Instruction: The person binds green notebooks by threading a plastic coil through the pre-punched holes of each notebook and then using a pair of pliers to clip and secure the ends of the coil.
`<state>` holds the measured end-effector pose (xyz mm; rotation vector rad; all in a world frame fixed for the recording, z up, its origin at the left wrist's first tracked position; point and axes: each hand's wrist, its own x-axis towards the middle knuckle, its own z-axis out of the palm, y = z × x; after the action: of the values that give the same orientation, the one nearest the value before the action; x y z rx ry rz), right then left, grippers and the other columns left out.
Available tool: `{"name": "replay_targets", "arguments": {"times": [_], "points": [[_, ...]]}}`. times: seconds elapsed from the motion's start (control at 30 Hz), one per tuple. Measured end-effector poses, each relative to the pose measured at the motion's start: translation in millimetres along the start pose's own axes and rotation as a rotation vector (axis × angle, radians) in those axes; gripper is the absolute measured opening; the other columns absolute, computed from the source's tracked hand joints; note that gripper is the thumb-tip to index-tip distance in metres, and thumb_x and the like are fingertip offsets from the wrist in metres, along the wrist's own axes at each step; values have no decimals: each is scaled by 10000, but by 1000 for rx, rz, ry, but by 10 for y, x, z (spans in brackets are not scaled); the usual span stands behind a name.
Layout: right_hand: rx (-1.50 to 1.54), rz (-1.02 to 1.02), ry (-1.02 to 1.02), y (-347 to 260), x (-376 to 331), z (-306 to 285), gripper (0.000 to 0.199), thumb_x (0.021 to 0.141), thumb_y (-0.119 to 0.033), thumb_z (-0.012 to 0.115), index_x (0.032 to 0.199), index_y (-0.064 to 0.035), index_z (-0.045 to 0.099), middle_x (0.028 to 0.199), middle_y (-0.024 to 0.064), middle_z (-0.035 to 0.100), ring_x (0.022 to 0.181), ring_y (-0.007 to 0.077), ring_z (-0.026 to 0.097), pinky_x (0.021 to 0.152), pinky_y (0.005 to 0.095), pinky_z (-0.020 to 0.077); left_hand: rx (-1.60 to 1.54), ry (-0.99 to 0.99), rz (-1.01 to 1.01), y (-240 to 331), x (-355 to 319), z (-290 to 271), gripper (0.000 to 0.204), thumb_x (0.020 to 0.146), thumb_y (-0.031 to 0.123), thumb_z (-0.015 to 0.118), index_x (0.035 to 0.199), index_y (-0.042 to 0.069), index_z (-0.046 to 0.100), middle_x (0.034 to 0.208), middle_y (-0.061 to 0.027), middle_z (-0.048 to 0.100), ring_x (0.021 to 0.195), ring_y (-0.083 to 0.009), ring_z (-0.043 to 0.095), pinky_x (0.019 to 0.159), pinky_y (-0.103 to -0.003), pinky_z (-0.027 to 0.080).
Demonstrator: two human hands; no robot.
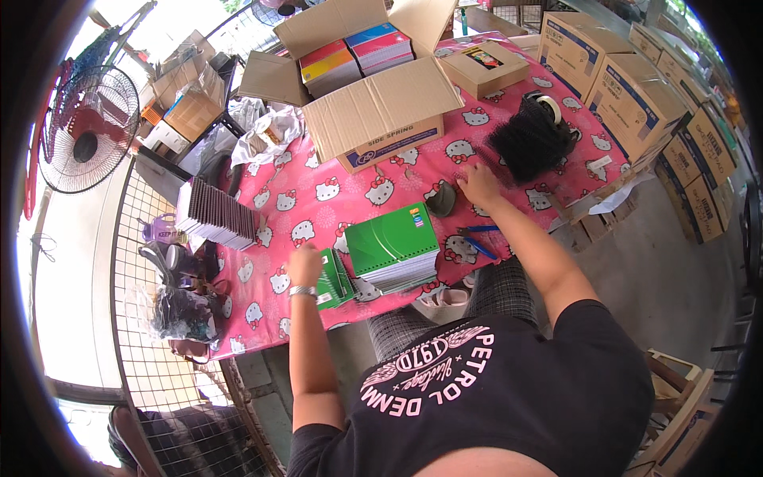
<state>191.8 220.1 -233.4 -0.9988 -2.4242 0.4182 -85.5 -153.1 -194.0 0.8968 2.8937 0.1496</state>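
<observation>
A stack of green notebooks (393,238) stands in front of me on the pink table. Left of it lie a few green notebooks with black spiral edges (335,278). My left hand (304,265) is closed beside these, its fingertips hidden, so what it holds, if anything, does not show. My right hand (479,189) is stretched over the table with its fingers apart, close to a heap of black spiral binding coils (526,141). A dark grey lump-like object (440,200) lies just left of that hand. Blue-handled pliers (480,242) rest right of the tall stack.
An open carton (389,137) of colourful books stands at the back, with a flat cardboard box (483,70) beside it. A tape roll (548,108) sits by the coils. Dark-edged notebooks (213,216) are lined up at left. Cartons (636,89) are piled at right; a fan (86,145) stands far left.
</observation>
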Motion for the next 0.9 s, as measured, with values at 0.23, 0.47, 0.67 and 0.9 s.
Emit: {"name": "replay_targets", "arguments": {"times": [0.23, 0.47, 0.67, 0.9], "points": [[76, 23, -39, 476, -106, 21, 283, 895, -155, 632, 1153, -39, 636, 1055, 199, 618, 996, 376, 622, 870, 438, 514, -294, 686, 192, 759, -162, -449, 254, 806, 97, 661, 1057, 60, 666, 1059, -153, 620, 1098, -363, 557, 957, -472, 429], [571, -274, -22, -593, -117, -1114, 244, 940, -103, 574, 1138, -34, 699, 974, 190, 655, 878, 339, 643, 764, 426, 517, -67, 395, 1029, 1815, -1382, -1320, 351, 728, 77, 759, 1066, 71, 664, 1019, -86, 661, 932, -269, 634, 794, -381, 546], [691, -553, -115, -1146, -404, -1863, 275, 880, -22, 671, 1145, -78, 718, 957, 96, 657, 794, 216, 636, 690, 329, 504, -249, 134, 1046, 1836, -1245, -1660, 296, 779, 48, 691, 1072, 80, 666, 940, -71, 676, 798, -264, 660, 715, -365, 558], [712, -581, -54, -1327, -459, -2049, 252, 838, 26, 699, 1068, -71, 732, 947, 55, 630, 837, 185, 632, 719, 296, 506, -249, 389, 866, 2066, -1152, -1676, 226, 791, 41, 632, 1012, 68, 598, 859, -90, 639, 835, -291, 625, 769, -426, 465]]}}
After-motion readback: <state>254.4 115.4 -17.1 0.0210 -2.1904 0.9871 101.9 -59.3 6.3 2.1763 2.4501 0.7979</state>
